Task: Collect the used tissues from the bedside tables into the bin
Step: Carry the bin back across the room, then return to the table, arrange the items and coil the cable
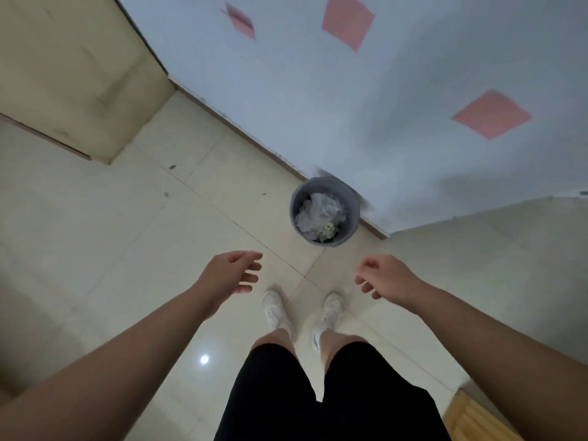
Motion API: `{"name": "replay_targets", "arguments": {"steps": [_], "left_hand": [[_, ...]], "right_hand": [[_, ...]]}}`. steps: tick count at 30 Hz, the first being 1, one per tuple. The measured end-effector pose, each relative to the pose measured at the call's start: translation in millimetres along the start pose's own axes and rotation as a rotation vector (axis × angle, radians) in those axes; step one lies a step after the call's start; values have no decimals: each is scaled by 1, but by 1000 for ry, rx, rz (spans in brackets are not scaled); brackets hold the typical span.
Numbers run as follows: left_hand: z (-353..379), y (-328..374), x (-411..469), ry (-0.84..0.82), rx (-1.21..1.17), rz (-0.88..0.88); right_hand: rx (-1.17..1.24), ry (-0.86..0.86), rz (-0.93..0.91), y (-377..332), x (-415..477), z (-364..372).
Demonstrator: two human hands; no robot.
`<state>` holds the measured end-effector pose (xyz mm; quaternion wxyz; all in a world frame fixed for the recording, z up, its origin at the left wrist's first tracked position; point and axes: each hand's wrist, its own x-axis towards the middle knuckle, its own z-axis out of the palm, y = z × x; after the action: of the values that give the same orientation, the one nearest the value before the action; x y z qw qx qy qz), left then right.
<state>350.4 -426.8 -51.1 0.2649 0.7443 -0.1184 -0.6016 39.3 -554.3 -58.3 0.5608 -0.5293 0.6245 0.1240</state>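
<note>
Head cam, L to R: I see a beige panel (pixel 63 74) far left above the tiled floor (pixel 95 233). Left hand (pixel 234 270) hangs over the floor, fingers loose & spread, holding nothing. Grey bin (pixel 351 225) stands upright on the floor by the base of the white wall (pixel 318 106), ahead of & between both hands, apart from each. Inside: crumpled whitish wads (pixel 319 211); can't tell tissue vs plastic. White shoes (pixel 275 308) below. Right hand (pixel 386 276): fingers loosely curled, empty. Wooden edge (pixel 471 415) at btm right.
</note>
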Motion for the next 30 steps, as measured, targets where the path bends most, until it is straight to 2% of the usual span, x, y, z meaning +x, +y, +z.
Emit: {"name": "replay_targets", "arguments": {"steps": [6, 11, 17, 20, 24, 30], "left_hand": [[-44, -61, -109, 164, -141, 45], [-88, -110, -140, 380, -361, 39], [-121, -174, -185, 542, -620, -31], [-109, -203, -204, 657, -764, -66], [-68, -231, -237, 838, -978, -148], [58, -265, -294, 1125, -1358, -286]], "right_hand": [[-107, -117, 21, -36, -80, 13], [-254, -96, -80, -91, -89, 41], [-473, -207, -222, -165, -73, 92], [-587, -308, -289, -198, -60, 124], [-886, -445, -383, -224, -44, 170], [-1313, -640, -536, -230, -48, 235]]}}
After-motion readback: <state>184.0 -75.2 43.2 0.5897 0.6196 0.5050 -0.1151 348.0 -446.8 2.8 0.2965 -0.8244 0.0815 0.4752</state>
